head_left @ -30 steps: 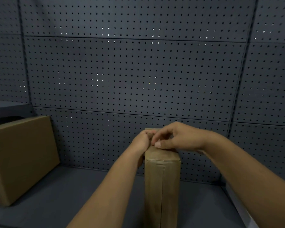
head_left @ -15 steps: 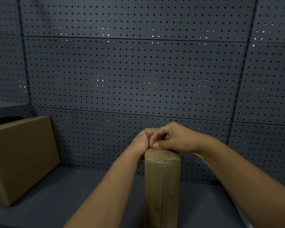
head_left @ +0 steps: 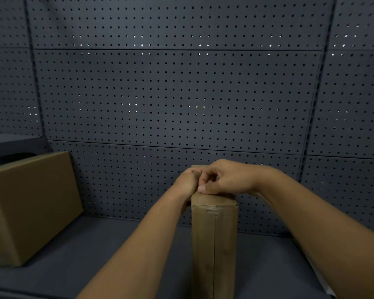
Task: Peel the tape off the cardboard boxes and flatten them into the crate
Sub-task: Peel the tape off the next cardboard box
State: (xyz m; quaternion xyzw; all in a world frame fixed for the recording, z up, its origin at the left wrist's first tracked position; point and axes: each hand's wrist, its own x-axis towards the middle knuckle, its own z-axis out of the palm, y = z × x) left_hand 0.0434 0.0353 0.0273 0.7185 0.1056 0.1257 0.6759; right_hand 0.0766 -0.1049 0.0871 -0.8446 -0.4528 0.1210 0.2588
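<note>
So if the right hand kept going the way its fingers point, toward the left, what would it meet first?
The left hand. The right hand lies across the top of the tall box, its fingertips already against the left hand, or nearly so. Past that, the big box stands far to the left.

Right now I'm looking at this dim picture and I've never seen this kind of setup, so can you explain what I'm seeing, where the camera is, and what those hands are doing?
There is no machine here: these are a person's two bare hands, filmed by a wide-angle camera worn on their head, looking forward and down. A tall narrow cardboard box stands upright on a dark grey surface, in front of a grey pegboard wall. The left hand and right hand meet at the box's top end, fingers curled as if picking at something there; what they pinch is hidden. Tape shows just below the top. A larger cardboard box sits at the left, untouched.
</note>
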